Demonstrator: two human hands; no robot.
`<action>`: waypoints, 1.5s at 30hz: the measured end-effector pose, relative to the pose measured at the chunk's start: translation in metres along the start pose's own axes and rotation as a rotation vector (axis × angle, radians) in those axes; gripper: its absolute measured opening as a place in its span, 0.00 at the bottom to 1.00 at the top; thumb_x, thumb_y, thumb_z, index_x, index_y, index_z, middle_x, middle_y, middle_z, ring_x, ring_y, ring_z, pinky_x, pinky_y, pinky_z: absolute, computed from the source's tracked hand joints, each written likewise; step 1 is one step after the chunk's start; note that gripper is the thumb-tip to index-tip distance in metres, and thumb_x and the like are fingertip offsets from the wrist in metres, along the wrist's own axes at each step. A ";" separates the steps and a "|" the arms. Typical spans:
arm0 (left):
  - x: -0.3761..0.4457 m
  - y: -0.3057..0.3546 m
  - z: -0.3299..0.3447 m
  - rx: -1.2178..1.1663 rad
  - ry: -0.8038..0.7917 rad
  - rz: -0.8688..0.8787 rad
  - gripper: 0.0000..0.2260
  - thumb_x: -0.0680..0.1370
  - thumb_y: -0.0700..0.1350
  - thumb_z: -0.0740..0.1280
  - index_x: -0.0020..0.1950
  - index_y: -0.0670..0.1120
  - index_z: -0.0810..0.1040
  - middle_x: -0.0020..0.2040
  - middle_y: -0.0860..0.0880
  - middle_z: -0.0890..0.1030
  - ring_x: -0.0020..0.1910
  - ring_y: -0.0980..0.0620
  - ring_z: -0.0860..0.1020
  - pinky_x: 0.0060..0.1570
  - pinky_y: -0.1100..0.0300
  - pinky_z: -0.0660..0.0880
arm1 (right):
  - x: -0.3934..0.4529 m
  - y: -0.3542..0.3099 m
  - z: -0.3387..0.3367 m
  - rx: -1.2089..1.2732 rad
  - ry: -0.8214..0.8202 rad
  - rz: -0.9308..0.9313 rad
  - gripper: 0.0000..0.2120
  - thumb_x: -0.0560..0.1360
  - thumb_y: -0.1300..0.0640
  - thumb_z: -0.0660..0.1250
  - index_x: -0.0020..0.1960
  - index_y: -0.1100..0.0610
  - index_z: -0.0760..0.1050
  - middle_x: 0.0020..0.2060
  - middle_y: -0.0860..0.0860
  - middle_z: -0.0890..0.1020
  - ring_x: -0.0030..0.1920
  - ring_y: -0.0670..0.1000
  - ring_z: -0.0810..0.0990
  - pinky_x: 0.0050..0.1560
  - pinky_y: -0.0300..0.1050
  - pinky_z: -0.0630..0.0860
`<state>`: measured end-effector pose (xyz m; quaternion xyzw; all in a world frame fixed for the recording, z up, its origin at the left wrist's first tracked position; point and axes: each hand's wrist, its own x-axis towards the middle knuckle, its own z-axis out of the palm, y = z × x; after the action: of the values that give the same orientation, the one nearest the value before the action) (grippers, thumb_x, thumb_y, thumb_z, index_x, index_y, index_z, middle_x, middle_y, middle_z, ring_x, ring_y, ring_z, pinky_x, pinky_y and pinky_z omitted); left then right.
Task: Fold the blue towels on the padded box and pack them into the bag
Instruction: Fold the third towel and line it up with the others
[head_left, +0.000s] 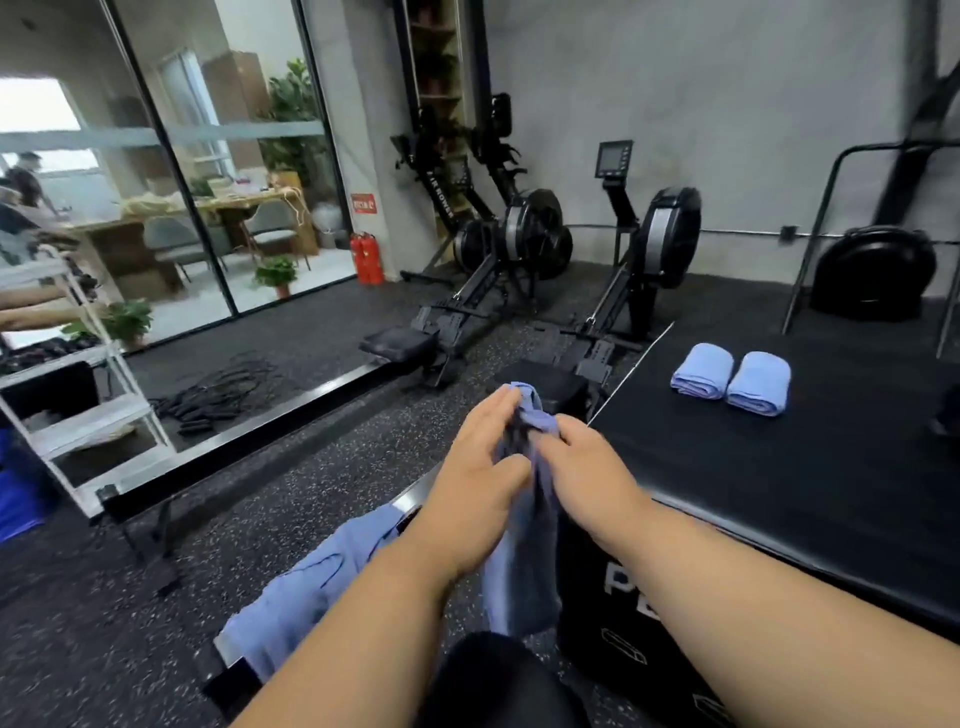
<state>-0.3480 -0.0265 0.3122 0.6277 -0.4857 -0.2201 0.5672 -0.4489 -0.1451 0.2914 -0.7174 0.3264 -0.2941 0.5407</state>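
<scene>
Indoors, gym: speckled black rubber floor (291, 478), grey wall, glass partition (208, 171) at left.
Surface: black padded box (810, 483) at right, its top flat, near edge running from upper left to lower right.
Folded stock: 2 folded blue towels (730, 379) lie side by side, touching, on the far part of the box top, long axes pointing away from the viewer.
Towel in work: blue towel (524, 561) hangs bunched between both hands, long axis near vertical, off the box's left edge, above the floor.
Left hand (478, 488): fingers curled round the towel's upper part.
Right hand (587, 478): fingers pinch the towel's top from the right.
Spare towel (311, 587): draped loose at lower left, under the left forearm.
Room: 2 rowing machines (587, 275) beyond; white shelf rack (88, 410) at left; wide bare box top between the hands and the folded pair.
</scene>
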 end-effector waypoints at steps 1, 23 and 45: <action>-0.002 0.004 0.012 -0.013 0.024 0.006 0.29 0.74 0.40 0.62 0.74 0.58 0.76 0.76 0.63 0.70 0.75 0.69 0.66 0.75 0.63 0.64 | -0.011 -0.008 -0.020 0.034 0.023 0.005 0.14 0.75 0.45 0.64 0.53 0.50 0.82 0.42 0.48 0.87 0.44 0.48 0.82 0.54 0.54 0.79; -0.023 0.006 0.193 -0.440 0.080 -0.468 0.16 0.79 0.42 0.73 0.66 0.49 0.77 0.59 0.44 0.85 0.54 0.46 0.84 0.54 0.51 0.80 | -0.162 -0.009 -0.254 0.107 0.374 0.145 0.09 0.81 0.53 0.63 0.54 0.56 0.80 0.42 0.49 0.82 0.42 0.49 0.79 0.47 0.48 0.74; 0.031 0.091 0.141 -0.502 -0.104 -0.456 0.34 0.81 0.32 0.65 0.83 0.52 0.61 0.65 0.42 0.80 0.55 0.47 0.82 0.49 0.51 0.76 | -0.143 0.007 -0.299 0.317 0.571 0.157 0.13 0.75 0.66 0.64 0.58 0.60 0.79 0.52 0.61 0.87 0.46 0.56 0.84 0.46 0.51 0.79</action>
<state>-0.4844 -0.1128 0.3683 0.5487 -0.2919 -0.4856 0.6147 -0.7689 -0.2087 0.3467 -0.4856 0.4689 -0.4878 0.5535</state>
